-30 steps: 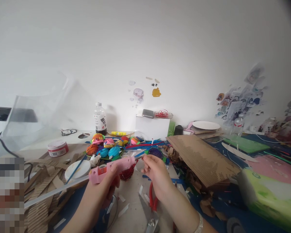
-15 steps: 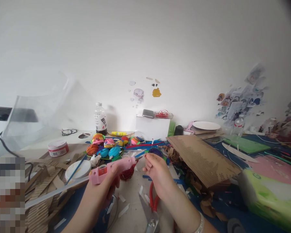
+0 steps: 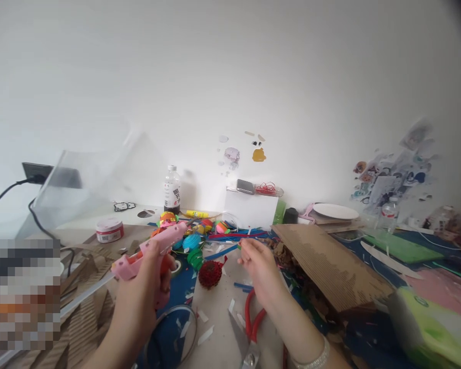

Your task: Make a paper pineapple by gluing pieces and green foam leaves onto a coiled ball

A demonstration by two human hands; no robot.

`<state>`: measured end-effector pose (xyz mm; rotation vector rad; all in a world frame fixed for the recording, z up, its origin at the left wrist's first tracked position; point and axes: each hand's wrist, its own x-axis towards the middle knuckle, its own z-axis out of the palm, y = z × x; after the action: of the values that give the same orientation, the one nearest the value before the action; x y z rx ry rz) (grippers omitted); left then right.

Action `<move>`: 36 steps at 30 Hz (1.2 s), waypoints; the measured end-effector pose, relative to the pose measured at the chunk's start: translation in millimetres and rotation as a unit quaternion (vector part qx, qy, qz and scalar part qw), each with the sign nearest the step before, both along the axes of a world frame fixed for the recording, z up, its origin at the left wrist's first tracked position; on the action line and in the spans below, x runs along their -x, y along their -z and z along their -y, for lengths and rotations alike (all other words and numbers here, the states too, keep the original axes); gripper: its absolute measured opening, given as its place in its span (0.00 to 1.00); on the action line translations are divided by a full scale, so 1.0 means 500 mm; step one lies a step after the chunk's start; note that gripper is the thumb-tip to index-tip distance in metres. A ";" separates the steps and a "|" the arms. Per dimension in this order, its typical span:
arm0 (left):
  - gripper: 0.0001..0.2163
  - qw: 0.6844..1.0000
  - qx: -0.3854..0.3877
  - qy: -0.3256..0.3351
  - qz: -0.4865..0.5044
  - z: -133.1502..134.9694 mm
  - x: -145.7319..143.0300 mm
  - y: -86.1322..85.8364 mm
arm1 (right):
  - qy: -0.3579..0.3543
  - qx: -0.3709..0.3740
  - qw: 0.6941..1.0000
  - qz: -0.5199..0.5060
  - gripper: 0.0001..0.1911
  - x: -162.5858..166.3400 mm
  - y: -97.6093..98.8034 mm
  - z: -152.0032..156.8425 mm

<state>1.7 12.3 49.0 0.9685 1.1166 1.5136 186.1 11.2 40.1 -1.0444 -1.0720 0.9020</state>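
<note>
My left hand (image 3: 153,274) is wrapped round a pink hot glue gun (image 3: 163,245), its nozzle pointing up and away to the right. A long translucent glue stick (image 3: 88,293) trails from the gun's back end. The fingertips of my right hand (image 3: 259,261) are pinched together; a tiny bit of green and red shows at them, too small to name. A blue paper strip (image 3: 225,251) runs close to those fingertips. Between my hands lies a dark red, ruffled ball (image 3: 210,274). Below my right hand rest scissors (image 3: 249,328) with red handles.
Several colourful pleated ornaments (image 3: 192,241) lie behind the glue gun. Corrugated cardboard (image 3: 330,261) sits at the right, beside a green soft pack (image 3: 426,323). A drink bottle (image 3: 172,189) and a white box (image 3: 251,207) stand by the wall. White paper scraps surround the scissors.
The glue gun has moved left, away from my right hand, and tilted upward, uncovering the red ball. My right hand keeps its pinch. The view has shifted slightly left.
</note>
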 end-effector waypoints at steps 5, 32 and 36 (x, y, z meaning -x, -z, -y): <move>0.21 0.998 0.006 -0.055 0.037 -0.013 0.017 -0.002 | -0.018 0.006 0.980 0.198 0.09 0.028 0.005 -0.039; 0.18 0.998 -0.015 -0.050 0.047 -0.010 0.009 -0.002 | 0.028 -0.151 0.714 0.683 0.08 0.044 0.023 -0.043; 0.19 0.998 -0.010 -0.040 0.044 -0.011 0.011 0.001 | 0.027 -0.164 0.697 0.698 0.11 0.037 0.023 -0.041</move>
<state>-3.8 17.9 48.6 0.8694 1.0907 1.6195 167.7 31.7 28.5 -1.4022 -2.3082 -0.3872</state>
